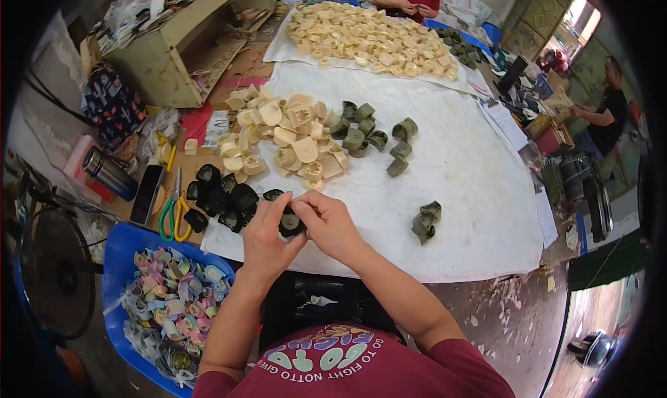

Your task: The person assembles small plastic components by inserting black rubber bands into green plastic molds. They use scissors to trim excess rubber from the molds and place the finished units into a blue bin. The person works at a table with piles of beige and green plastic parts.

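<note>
Close to the table's near edge, my left hand (265, 239) has its thumb and fingers curled round a small dark green moulded piece (292, 224) with a hollow, rounded shape. My right hand (331, 226) pinches the far side of that same piece; its fingertips are partly hidden. Beside my left hand lies a heap of black moulded pieces (226, 198). Beyond both hands is a pile of cream moulded pieces (299, 130). Olive-green pieces (360, 128) lie to its right, with a joined-looking few (426, 222) nearer me on the right.
A white cloth (479, 189) covers the table. At left are green-handled scissors (169, 217), a phone (147, 195) and a steel flask (110, 172). A blue basin (114, 287) of colourful pieces stands below. A large cream heap (375, 40) and two other people are farther off.
</note>
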`<act>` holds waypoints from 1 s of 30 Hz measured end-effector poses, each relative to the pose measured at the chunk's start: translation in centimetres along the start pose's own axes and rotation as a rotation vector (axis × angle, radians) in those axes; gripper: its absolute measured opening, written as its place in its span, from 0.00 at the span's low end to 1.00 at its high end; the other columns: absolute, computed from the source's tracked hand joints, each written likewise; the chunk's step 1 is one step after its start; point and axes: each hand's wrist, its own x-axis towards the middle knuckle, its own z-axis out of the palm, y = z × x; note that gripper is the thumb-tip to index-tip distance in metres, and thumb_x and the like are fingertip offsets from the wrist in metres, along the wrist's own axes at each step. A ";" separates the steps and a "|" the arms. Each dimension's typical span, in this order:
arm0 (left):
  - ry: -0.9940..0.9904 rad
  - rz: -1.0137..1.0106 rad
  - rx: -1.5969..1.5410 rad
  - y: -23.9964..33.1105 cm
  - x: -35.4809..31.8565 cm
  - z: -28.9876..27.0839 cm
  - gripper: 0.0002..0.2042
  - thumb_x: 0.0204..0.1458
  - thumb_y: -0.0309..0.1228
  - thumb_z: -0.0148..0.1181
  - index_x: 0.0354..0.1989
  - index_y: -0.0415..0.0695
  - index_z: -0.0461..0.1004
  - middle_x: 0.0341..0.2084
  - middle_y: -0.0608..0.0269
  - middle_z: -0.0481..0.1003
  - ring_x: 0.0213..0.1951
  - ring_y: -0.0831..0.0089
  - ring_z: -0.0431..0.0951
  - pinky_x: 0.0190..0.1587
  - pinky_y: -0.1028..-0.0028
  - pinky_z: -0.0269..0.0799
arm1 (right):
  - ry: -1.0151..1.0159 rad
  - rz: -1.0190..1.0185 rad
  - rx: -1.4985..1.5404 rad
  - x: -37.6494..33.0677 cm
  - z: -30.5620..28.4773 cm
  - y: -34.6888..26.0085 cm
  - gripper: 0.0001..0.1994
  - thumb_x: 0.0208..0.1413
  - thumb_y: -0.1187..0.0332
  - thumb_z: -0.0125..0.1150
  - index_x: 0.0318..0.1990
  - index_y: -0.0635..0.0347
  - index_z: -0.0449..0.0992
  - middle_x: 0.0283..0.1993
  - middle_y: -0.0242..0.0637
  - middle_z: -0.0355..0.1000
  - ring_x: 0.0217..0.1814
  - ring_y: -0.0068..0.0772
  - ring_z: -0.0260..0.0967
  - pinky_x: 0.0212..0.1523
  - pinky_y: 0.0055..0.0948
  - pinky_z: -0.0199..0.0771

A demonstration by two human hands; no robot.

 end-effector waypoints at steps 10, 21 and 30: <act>0.013 -0.061 0.580 -8.2 5.6 -2.9 0.24 0.43 0.29 0.63 0.52 0.40 0.70 0.40 0.46 0.72 0.44 0.48 0.72 0.47 0.58 0.67 | 0.538 -0.419 -1.032 6.2 -14.7 1.0 0.31 0.51 0.59 0.64 0.61 0.60 0.63 0.63 0.51 0.61 0.60 0.50 0.63 0.57 0.42 0.67; -0.126 0.279 0.291 -0.8 11.3 4.2 0.35 0.40 0.34 0.70 0.61 0.47 0.65 0.60 0.47 0.59 0.59 0.48 0.61 0.60 0.54 0.55 | 0.253 0.290 -0.855 11.3 -23.7 1.7 0.55 0.31 0.58 0.76 0.69 0.60 0.49 0.67 0.52 0.50 0.63 0.51 0.59 0.60 0.37 0.67; -0.664 0.083 0.672 1.4 17.6 15.5 0.39 0.33 0.44 0.74 0.58 0.50 0.63 0.49 0.53 0.66 0.51 0.50 0.69 0.52 0.54 0.65 | 0.202 0.136 -0.875 11.8 -24.5 3.0 0.56 0.28 0.64 0.77 0.69 0.60 0.49 0.64 0.52 0.55 0.60 0.50 0.63 0.53 0.38 0.74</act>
